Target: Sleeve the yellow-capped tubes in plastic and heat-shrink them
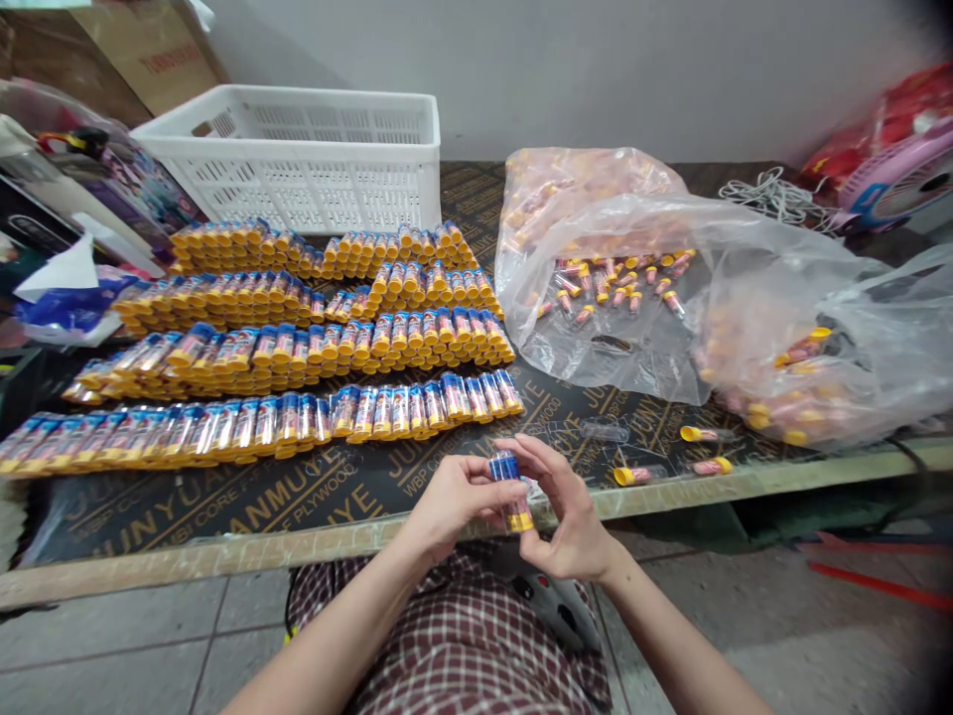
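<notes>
Just over the table's front edge, a small clear tube [513, 501] with a blue printed label and a yellow end is between my hands. My left hand [458, 501] pinches its labelled part between thumb and fingers. Curled around its other side, my right hand [562, 511] has the thumb by the yellow end and the fingers near the top. Several loose tubes with yellow caps, such as the yellow-capped tube [638, 475], lie to the right of my hands. Beyond my left hand, labelled tubes [402, 409] are stacked in long rows with their yellow ends facing me.
Behind the rows stands a white plastic crate [298, 164]. Clear plastic bags [632, 362] of unlabelled tubes spread over the right side of the dark plywood table [298, 508]. A pink fan [904, 179] and a white cable [778, 199] are at the far right.
</notes>
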`<action>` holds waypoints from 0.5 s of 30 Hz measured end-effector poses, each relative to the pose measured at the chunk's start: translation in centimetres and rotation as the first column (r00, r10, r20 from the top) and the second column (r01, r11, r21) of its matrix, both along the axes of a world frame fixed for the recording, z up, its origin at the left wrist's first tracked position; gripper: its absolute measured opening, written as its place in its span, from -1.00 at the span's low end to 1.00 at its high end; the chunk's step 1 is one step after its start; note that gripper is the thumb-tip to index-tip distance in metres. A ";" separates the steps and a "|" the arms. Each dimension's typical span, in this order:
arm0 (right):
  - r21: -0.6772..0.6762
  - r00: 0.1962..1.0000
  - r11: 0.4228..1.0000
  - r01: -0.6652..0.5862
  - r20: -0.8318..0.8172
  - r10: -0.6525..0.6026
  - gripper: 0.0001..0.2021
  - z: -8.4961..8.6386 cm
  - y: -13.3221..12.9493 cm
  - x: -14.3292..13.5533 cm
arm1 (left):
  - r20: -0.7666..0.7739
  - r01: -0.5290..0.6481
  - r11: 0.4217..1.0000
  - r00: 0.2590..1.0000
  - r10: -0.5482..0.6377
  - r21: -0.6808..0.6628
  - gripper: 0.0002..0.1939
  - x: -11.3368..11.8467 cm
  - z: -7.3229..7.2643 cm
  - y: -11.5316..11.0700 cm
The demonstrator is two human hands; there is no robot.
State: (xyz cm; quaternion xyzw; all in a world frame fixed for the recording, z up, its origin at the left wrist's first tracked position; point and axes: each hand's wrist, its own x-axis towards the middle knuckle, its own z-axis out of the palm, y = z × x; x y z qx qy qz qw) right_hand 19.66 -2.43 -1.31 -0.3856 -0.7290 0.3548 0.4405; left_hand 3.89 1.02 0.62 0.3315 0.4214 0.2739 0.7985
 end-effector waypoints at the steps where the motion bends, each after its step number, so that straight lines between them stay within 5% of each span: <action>1: 0.003 1.000 1.000 -0.003 -0.003 0.003 -0.09 0.0 -0.1 0.0 | 0.000 0.002 1.000 1.000 -0.002 -0.001 -0.63 0.0 0.0 0.0; 6: 0.021 0.999 1.000 0.007 0.045 -0.008 -0.11 0.1 0.9 1.0 | -0.040 -0.011 0.999 0.999 0.012 0.041 -0.60 0.4 -1.0 0.4; 9: 0.095 0.982 0.989 0.113 0.144 -0.126 -0.14 -0.5 4.6 3.5 | -0.281 0.005 0.961 0.957 0.076 0.277 -0.64 0.7 -2.8 1.1; 12: 0.175 0.917 0.968 0.180 0.325 -0.230 -0.17 -2.0 9.6 6.1 | -0.625 0.244 0.803 0.756 0.194 0.544 -0.76 1.4 -4.6 1.8; 15: 0.181 0.862 0.978 0.106 0.473 -0.181 -0.21 -3.6 13.3 7.1 | -0.792 0.453 0.706 0.554 0.256 0.544 -0.83 2.2 -5.5 2.0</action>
